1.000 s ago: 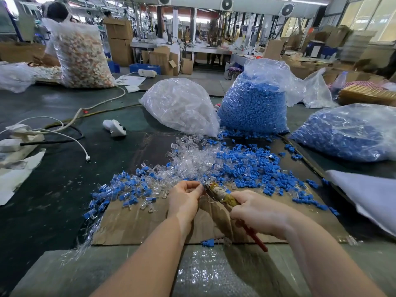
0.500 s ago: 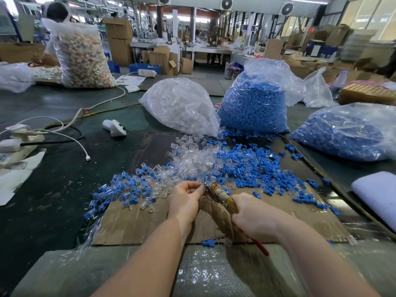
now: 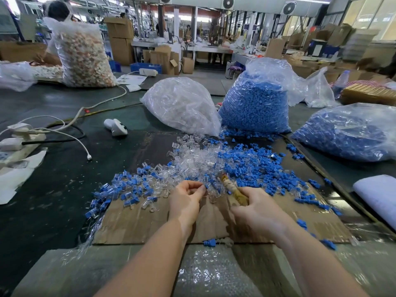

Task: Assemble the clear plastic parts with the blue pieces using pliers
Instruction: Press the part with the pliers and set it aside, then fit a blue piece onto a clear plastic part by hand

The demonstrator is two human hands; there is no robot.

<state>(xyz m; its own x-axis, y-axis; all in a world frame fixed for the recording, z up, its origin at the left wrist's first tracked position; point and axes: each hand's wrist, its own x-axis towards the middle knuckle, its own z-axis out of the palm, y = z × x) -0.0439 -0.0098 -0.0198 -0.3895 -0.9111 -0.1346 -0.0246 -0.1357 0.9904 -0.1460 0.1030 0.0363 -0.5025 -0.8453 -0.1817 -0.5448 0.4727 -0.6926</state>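
Observation:
Loose clear plastic parts [image 3: 192,157] and blue pieces [image 3: 252,166] lie heaped on a cardboard sheet [image 3: 139,221]. Joined clear-and-blue parts [image 3: 128,187] spread to the left of the heap. My left hand [image 3: 185,202] has its fingers curled, and its fingertips pinch a small clear part with a blue piece at the near edge of the heap. My right hand [image 3: 257,213] grips the pliers [image 3: 232,188], whose tape-wrapped body points up and left. The jaws reach into the pile just right of my left fingertips.
At the back stand a bag of clear parts [image 3: 182,106] and two bags of blue pieces [image 3: 255,103] [image 3: 351,133]. A power strip with cables [image 3: 19,136] and a white handheld device [image 3: 115,126] lie left. White foam [image 3: 377,194] is right; bubble wrap [image 3: 210,273] covers the near edge.
My right hand has drawn the pliers forward and to the right, away from my left fingertips; their red handle is now hidden behind the hand. The left hand stays nearly still.

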